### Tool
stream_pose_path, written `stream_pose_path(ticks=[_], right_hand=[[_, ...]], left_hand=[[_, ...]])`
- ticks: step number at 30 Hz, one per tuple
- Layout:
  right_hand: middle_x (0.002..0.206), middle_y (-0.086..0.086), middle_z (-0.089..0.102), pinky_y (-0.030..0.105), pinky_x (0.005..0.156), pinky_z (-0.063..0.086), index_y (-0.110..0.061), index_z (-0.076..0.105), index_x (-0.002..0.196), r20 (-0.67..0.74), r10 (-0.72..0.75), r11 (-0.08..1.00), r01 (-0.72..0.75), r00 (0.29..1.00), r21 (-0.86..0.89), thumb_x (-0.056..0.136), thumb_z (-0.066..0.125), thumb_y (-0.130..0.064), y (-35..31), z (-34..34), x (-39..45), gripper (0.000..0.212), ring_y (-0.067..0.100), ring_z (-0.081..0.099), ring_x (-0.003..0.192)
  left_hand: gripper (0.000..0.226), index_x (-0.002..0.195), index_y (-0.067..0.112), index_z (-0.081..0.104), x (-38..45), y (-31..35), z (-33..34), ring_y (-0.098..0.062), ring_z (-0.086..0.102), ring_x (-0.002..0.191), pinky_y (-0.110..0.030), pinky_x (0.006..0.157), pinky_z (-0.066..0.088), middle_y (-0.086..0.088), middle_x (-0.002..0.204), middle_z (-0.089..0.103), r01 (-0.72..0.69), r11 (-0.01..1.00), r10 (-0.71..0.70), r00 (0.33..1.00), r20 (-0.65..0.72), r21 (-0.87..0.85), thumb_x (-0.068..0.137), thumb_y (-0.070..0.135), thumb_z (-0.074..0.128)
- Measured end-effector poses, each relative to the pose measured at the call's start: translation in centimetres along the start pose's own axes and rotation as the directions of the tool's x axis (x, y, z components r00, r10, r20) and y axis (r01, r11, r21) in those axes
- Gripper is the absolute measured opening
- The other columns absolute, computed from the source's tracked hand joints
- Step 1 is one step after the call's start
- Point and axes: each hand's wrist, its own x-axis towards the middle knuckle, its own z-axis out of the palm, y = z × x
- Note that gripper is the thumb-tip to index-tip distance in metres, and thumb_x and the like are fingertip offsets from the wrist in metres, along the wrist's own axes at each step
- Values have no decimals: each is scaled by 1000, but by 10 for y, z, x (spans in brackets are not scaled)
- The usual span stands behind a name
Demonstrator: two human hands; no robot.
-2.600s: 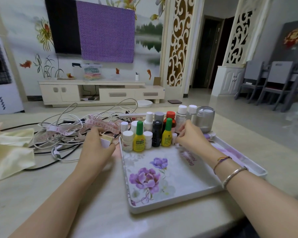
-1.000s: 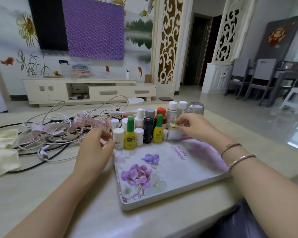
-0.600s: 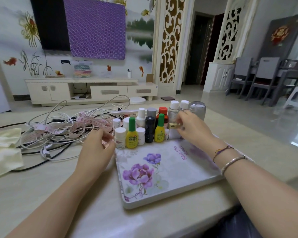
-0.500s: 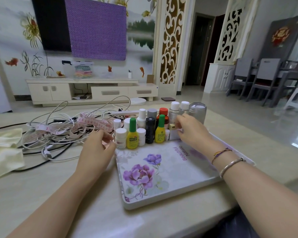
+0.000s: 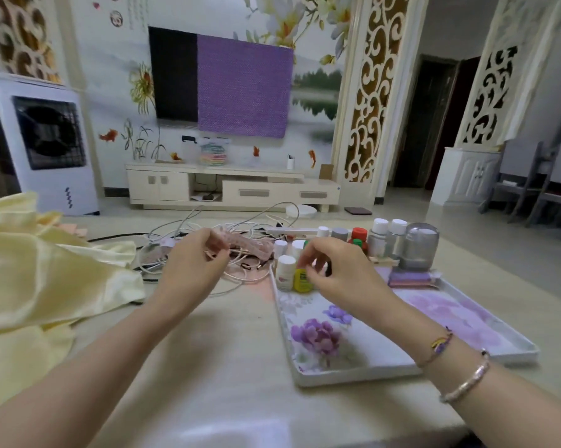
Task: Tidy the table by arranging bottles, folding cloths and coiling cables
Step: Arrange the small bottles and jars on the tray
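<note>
Several small bottles stand at the far end of a flowered white tray [image 5: 337,379], among them a white bottle [image 5: 285,273] and a yellow bottle [image 5: 301,281]. My right hand [image 5: 337,276] hovers over the front-left bottles with fingers loosely curled and nothing visibly in them. It hides part of the row. Left of the tray lies a tangle of white and black cables [image 5: 240,274] with a pink measuring tape [image 5: 250,245] across it. My left hand [image 5: 191,270] is raised above the tangle and pinches the tape's end. A crumpled pale yellow cloth [image 5: 46,279] covers the table's left side.
A grey lidded jar [image 5: 418,250] stands at the right end of the bottle row, with a wooden clothespin [image 5: 385,260] and a purple flat item [image 5: 408,279] beside it. Bare tabletop [image 5: 224,367] lies between my forearms. A white power strip [image 5: 292,230] sits behind the cables.
The view has swung left, bringing the yellow cloth in. My left hand left the tray corner and took hold of the pink tape. My right hand moved left along the bottle row.
</note>
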Motion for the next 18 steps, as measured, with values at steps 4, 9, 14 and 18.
stream_pose_path(ticks=[4,9,14,18], right_hand=[[78,-8,64,19,69,46,-19,65,78,119,-89,992,78,989,95,78,59,-1,-49,45,26,20,6,56,71],[85,-6,68,27,73,49,-28,62,78,230,-129,984,97,965,148,80,60,-10,-98,114,51,18,5,57,74],[91,-4,67,23,71,46,-24,63,85,313,-134,983,86,940,163,81,58,-10,-127,165,67,15,5,53,74],[103,2,60,23,73,36,-16,63,98,255,-67,996,48,965,79,80,57,-6,-113,197,90,22,15,54,92]], left_hand=[[9,80,19,62,-13,-26,-67,-12,62,70,-25,59,45,10,80,64,36,986,-33,999,-25,162,83,12,59],[5,85,17,62,-25,-62,-135,-13,59,76,-24,65,45,6,87,62,161,955,-132,983,-128,249,84,15,59],[22,108,21,56,-34,-87,-168,-20,50,100,-35,86,44,3,110,55,93,770,-61,996,-72,631,87,28,57],[34,122,23,49,-44,-102,-164,-21,44,111,-29,89,37,4,124,47,28,704,-88,995,48,709,91,36,52]])
